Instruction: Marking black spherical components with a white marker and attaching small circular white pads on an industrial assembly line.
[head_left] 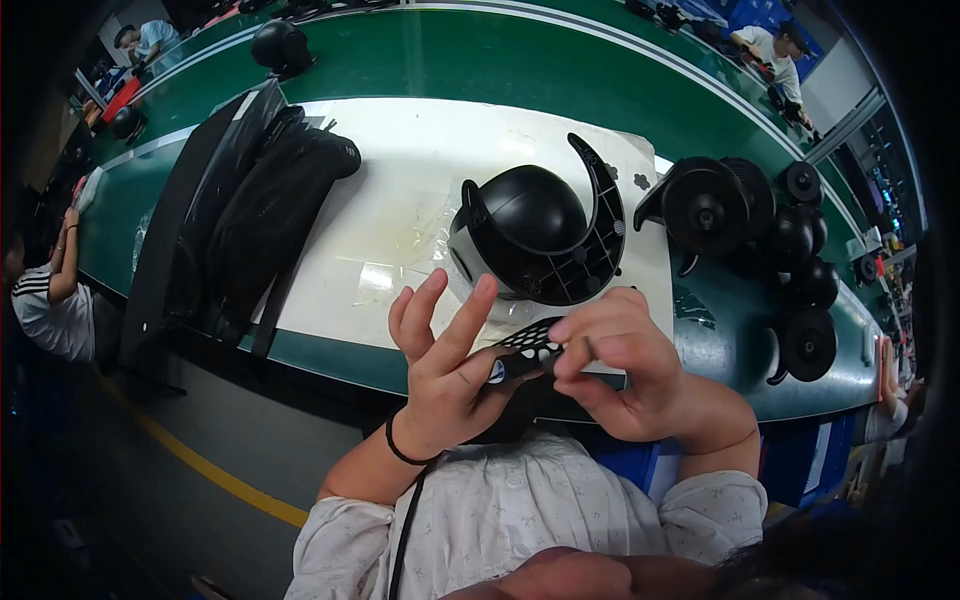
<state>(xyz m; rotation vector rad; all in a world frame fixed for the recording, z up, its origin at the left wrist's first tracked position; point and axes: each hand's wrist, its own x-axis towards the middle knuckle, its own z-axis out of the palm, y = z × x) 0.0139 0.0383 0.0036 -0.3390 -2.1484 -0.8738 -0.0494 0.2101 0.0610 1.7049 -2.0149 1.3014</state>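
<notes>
Centrally on the white work mat (400, 170) sits the black domed fan housing (535, 240), and just in front of it both hands share a small black perforated strip (528, 345). Left hand (450, 370) cradles its near end with fingers spread; right hand (620, 365) pinches the other end. This looks like readying the strip for fitting, which would call for lining it up with the housing.

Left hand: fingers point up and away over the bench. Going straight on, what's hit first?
Likely the black dome-shaped fan unit on the white mat: the left hand points its fingers toward the unit's lower edge. Depth is unclear; they may pass above it.
</notes>
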